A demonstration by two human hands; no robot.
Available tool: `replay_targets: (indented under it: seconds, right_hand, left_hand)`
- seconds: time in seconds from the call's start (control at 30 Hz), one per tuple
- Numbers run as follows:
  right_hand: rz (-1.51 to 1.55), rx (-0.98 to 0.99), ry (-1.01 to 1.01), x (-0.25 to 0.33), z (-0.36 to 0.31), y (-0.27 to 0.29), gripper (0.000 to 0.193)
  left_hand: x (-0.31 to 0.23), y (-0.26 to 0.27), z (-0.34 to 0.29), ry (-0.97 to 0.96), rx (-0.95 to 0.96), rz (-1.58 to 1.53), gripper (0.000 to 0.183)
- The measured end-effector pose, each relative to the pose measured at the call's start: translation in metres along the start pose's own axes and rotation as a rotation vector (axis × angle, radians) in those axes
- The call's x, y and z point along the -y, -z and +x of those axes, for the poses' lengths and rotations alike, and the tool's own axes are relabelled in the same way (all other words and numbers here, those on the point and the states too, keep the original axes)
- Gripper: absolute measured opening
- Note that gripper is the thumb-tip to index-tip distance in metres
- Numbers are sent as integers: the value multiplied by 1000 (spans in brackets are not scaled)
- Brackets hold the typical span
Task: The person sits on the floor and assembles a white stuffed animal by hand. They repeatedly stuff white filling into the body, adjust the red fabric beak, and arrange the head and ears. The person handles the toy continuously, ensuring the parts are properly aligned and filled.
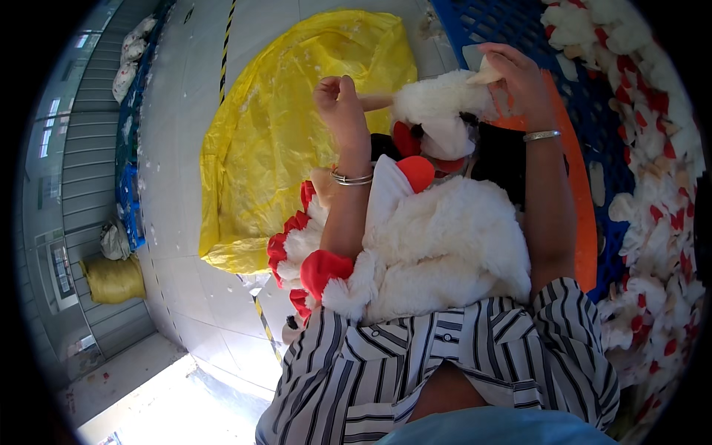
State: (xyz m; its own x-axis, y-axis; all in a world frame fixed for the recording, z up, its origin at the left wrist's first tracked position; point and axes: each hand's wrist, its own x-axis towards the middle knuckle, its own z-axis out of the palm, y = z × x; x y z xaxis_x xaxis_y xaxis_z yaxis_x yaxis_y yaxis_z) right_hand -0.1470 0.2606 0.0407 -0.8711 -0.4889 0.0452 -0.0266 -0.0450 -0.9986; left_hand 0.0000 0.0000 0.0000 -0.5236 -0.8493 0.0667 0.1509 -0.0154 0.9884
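A white fluffy plush animal piece (437,93) with black eye-like spots and a red part below hangs between my hands. My right hand (519,85) grips it by a cream ear-like flap (486,73) at its right side. At the other side, my left hand (340,111) is closed, its fingers curled against a tan flap (377,101); the exact hold is partly hidden. Larger white plush pieces (460,237) lie on my lap, with red stuffed parts (326,271) along their left side.
A large yellow plastic bag (259,163) spreads over the tiled floor at left. To my right are an orange surface (577,200) and a blue plastic lattice (512,33), with a heap of white and red plush pieces (656,215) beyond. A yellow sack (113,279) stands far left.
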Motion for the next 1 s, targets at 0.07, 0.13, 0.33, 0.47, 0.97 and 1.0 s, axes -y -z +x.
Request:
replay_targets:
  seconds: [0.07, 0.13, 0.33, 0.47, 0.97, 1.0]
  right_hand:
    - [-128, 55, 15, 10, -9, -22, 26]
    - [-58, 144, 14, 6, -16, -44, 25]
    - [226, 18, 150, 6, -22, -39, 22]
    - [440, -107, 213, 19, -21, -33, 24]
    - [-472, 126, 339, 0, -27, -74, 13]
    - [-507, 32, 331, 2, -22, -66, 14]
  left_hand:
    - [-16, -11, -16, -242, 95, 327, 42]
    - [-21, -11, -27, -430, 474, 446, 47]
    - [-3, -25, -58, -161, 1024, 709, 30]
    - [-10, -23, -52, 94, 716, 253, 29]
    - [-22, -17, -41, 411, 670, 139, 41]
    - [-27, -17, -46, 400, 759, 50, 41]
